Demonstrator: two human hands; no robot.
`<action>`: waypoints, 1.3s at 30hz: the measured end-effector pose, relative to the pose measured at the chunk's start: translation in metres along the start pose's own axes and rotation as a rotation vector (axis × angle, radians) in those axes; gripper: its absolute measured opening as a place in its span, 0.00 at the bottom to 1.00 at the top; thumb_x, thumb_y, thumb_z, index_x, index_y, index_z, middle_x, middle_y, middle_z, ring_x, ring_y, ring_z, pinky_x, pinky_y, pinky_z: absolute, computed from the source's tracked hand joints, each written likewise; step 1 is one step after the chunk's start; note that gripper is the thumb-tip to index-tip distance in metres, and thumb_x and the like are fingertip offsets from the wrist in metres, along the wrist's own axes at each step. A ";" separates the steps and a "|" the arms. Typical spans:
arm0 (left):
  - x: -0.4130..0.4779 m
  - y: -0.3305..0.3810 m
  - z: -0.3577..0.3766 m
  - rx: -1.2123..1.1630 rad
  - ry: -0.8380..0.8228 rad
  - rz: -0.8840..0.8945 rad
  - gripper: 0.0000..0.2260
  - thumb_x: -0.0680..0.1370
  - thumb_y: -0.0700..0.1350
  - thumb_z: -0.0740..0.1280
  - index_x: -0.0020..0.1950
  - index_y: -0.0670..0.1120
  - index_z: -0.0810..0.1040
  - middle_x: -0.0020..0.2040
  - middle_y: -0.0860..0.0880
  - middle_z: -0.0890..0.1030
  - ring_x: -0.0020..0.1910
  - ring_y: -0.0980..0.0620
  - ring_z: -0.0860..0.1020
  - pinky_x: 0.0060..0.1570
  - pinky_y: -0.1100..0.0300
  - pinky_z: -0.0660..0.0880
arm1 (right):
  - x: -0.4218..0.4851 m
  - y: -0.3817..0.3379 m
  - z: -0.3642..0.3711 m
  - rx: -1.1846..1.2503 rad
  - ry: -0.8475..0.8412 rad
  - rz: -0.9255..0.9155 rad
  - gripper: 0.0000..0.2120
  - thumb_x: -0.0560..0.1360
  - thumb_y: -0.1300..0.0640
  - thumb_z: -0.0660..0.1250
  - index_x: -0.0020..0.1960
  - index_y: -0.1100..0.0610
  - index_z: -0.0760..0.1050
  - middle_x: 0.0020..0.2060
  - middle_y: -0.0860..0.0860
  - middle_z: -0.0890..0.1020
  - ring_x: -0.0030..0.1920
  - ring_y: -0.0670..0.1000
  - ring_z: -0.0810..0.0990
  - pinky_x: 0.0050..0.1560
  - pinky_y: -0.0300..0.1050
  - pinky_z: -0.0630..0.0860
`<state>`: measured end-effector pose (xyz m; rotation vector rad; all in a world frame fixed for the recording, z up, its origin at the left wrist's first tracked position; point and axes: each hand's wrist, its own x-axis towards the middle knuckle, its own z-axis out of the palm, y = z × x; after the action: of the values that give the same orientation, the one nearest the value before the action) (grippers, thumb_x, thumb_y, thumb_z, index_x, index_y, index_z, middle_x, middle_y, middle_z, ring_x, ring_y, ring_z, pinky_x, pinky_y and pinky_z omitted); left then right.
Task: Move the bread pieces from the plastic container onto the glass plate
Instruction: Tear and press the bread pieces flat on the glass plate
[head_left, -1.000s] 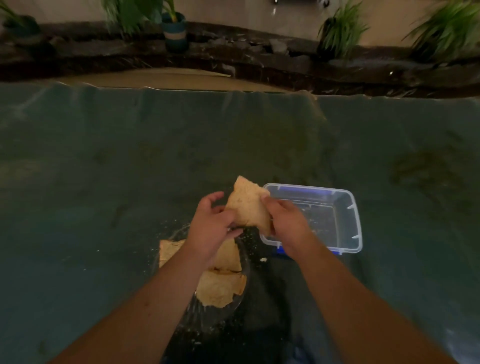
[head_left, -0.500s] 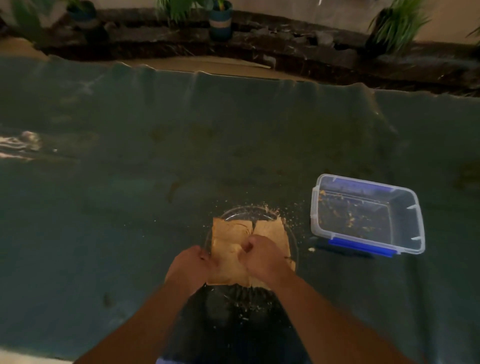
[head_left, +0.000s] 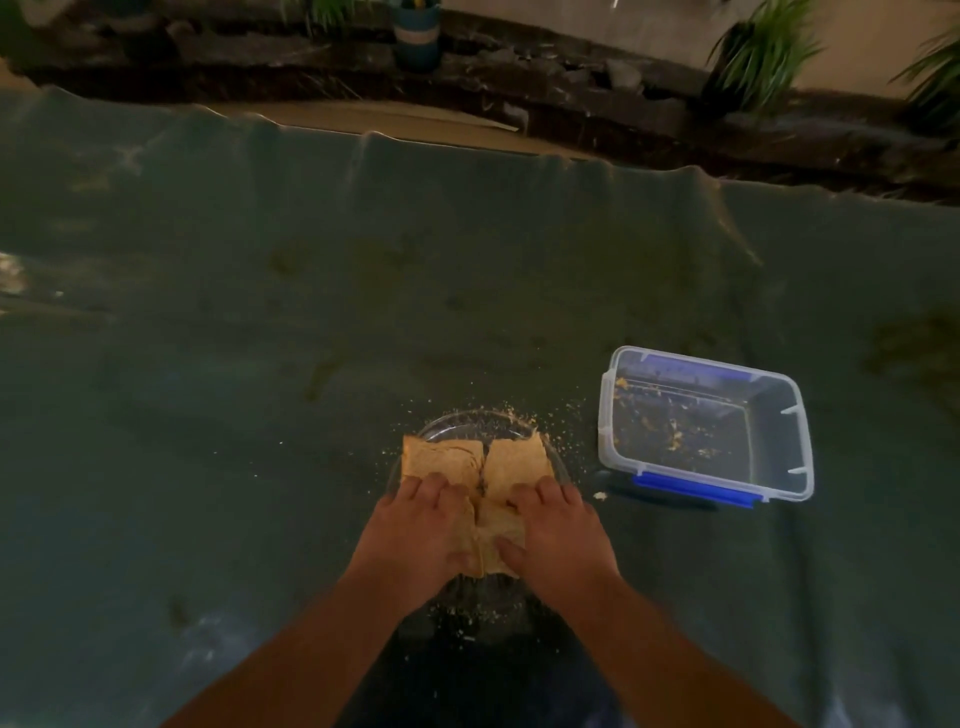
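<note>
Several tan bread pieces (head_left: 447, 460) lie together on the round glass plate (head_left: 467, 422) in front of me. My left hand (head_left: 421, 535) rests flat on the left pieces, fingers spread. My right hand (head_left: 558, 535) presses on the right pieces, thumb tucked against a lower piece (head_left: 501, 525). Neither hand lifts a piece. The clear plastic container (head_left: 800, 447) with blue clips sits to the right of the plate and holds only crumbs.
A dark green cloth (head_left: 260, 364) covers the surface, with crumbs (head_left: 561, 415) scattered around the plate. Beyond the cloth's far edge run a dark stone border and potted plants (head_left: 415, 31). A small crumb chunk (head_left: 601, 496) lies between plate and container.
One second ago both hands held a bread piece above the plate, by the container. It now lies on the plate, and both hands have flattened onto the pieces. The view shifted left.
</note>
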<state>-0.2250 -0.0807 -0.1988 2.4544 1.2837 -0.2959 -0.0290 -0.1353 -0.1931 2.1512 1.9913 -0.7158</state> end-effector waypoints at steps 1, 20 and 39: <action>0.003 0.002 0.002 0.021 -0.019 -0.008 0.34 0.73 0.67 0.70 0.73 0.51 0.68 0.69 0.49 0.71 0.67 0.46 0.68 0.64 0.47 0.72 | -0.001 0.004 0.003 -0.011 -0.023 -0.010 0.27 0.78 0.39 0.65 0.72 0.49 0.68 0.67 0.54 0.72 0.67 0.57 0.70 0.66 0.57 0.72; 0.030 -0.015 0.003 0.129 -0.132 -0.034 0.50 0.72 0.75 0.63 0.83 0.48 0.49 0.85 0.45 0.51 0.82 0.43 0.48 0.79 0.39 0.48 | 0.025 0.011 0.007 -0.181 -0.069 -0.134 0.34 0.81 0.37 0.56 0.81 0.53 0.54 0.82 0.64 0.55 0.81 0.66 0.50 0.78 0.66 0.52; 0.004 -0.022 0.012 0.094 0.104 0.153 0.29 0.74 0.71 0.61 0.61 0.50 0.80 0.59 0.48 0.81 0.59 0.44 0.76 0.56 0.44 0.78 | 0.013 0.026 0.010 -0.108 0.066 -0.382 0.21 0.78 0.53 0.61 0.71 0.49 0.70 0.62 0.55 0.74 0.62 0.58 0.69 0.66 0.59 0.72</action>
<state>-0.2410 -0.0709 -0.2154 2.6619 1.1371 -0.1951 -0.0067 -0.1310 -0.2132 1.7757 2.4472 -0.5693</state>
